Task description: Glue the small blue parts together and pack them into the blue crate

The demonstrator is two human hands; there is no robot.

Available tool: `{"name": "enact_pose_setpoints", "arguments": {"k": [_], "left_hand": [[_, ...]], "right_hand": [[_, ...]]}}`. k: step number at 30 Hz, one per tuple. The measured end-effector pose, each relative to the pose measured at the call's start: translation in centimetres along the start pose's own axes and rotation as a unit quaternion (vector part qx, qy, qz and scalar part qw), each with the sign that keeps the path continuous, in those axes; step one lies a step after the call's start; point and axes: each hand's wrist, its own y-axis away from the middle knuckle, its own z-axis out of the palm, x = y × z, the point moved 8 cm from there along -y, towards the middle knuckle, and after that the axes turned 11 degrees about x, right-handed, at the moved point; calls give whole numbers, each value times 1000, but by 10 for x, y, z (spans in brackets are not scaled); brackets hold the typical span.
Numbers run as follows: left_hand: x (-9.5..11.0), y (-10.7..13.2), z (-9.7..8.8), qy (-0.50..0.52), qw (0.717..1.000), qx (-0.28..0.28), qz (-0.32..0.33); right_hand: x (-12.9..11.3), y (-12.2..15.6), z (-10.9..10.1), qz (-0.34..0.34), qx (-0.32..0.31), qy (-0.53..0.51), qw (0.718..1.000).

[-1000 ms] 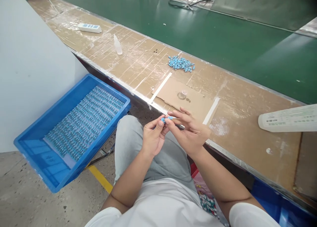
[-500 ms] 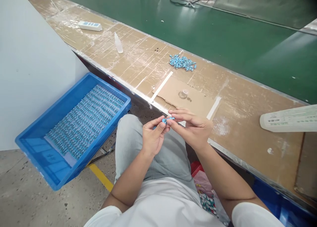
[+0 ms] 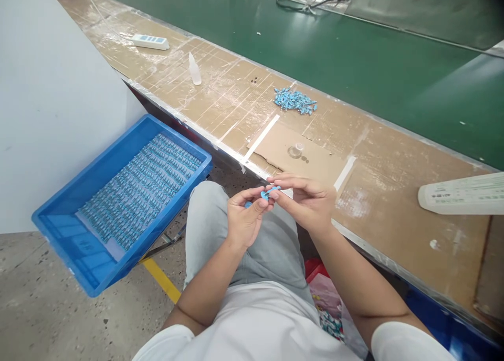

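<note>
Above my lap, my left hand pinches a small blue piece between thumb and fingers. A second bit of blue shows at the side of that hand, partly covered by the fingers. My right hand meets it from the right, its thumb and fingertips closed on a small blue part that touches the left hand's piece. Exact shapes are too small to make out. Beyond the hands, a heap of similar small blue pieces lies on the cardboard-covered bench.
A blue tray holding rows of small blue-green pieces stands at my left. On the bench are a small clear cup, a dropper bottle, a power strip and a large white bottle. A green surface runs behind.
The view has shifted slightly. Both hands stay together above my lap, and the blue parts between the fingertips have turned a little, with more of them showing.
</note>
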Motion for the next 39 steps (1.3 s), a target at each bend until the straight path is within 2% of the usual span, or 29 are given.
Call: {"name": "enact_pose_setpoints", "arguments": {"k": [5,8,11,17,22,27,30,32,35,37,39], "left_hand": [[7,1,5,18,999,-48,13],[8,3,8,25,995,-95,-13],[9,5,7,23,993,-118,-20],[8,7,-1,-35,997,-65,-39],[9,7,-5,-24,995,-61,-76],[17,3,-11,-2,996,-47,-75],[19,0,-11,25,996,-48,-76],[18,-4,-16,55,994,-26,-89],[14,-10,-30,99,984,39,-141],[18,-13,-39,120,979,63,-154],[26,-16,-46,135,978,66,-143]], "right_hand": [[7,-1,10,58,-52,-58,995],[4,2,19,62,-84,-93,990],[-2,5,29,52,-103,-116,986],[-11,6,45,35,-116,-138,983],[1,9,50,79,-116,-129,982],[22,16,58,147,-71,-174,971],[29,12,59,157,-18,-187,970],[30,-3,54,128,26,-146,981],[35,-46,49,46,77,28,996],[51,-85,56,4,72,177,982],[77,-124,67,-11,46,299,953]]}}
